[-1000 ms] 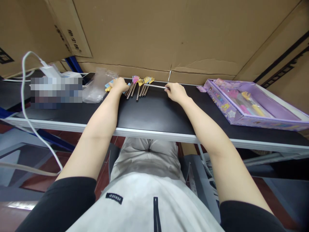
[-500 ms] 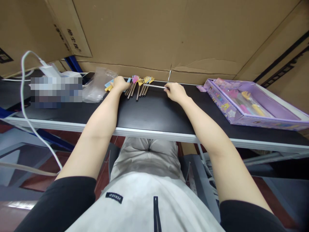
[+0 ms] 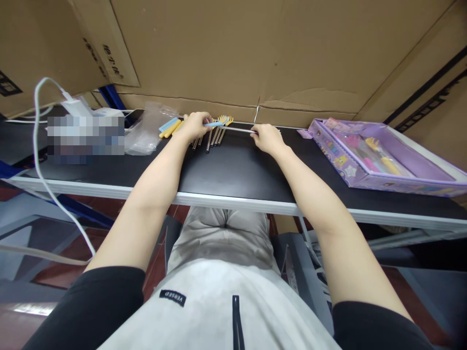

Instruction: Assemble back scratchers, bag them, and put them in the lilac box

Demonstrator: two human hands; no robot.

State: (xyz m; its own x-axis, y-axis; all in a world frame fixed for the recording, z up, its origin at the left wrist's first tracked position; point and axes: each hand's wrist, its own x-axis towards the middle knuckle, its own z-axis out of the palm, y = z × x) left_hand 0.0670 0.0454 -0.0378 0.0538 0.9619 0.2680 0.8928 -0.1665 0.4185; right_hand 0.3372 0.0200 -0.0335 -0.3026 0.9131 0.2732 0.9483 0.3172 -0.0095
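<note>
My left hand (image 3: pixel 194 127) is closed around a small blue plastic piece (image 3: pixel 213 124) and holds it just above a row of metal rods with coloured rake heads (image 3: pixel 218 128). My right hand (image 3: pixel 266 136) pinches the right end of a thin silver rod (image 3: pixel 238 130) that runs leftward toward the blue piece. Loose blue and yellow plastic handles (image 3: pixel 170 127) lie left of my left hand on the black table (image 3: pixel 233 167).
A purple toy box (image 3: pixel 368 153) with coloured tools lies at the right. A clear plastic bag (image 3: pixel 146 129) and a white charger with its cable (image 3: pixel 73 104) are at the left. Cardboard boxes (image 3: pixel 233 53) wall off the back of the table.
My left hand has moved right from the loose handles, lifting a blue piece toward the free end of the silver rod. My right hand has stayed put on the rod.
</note>
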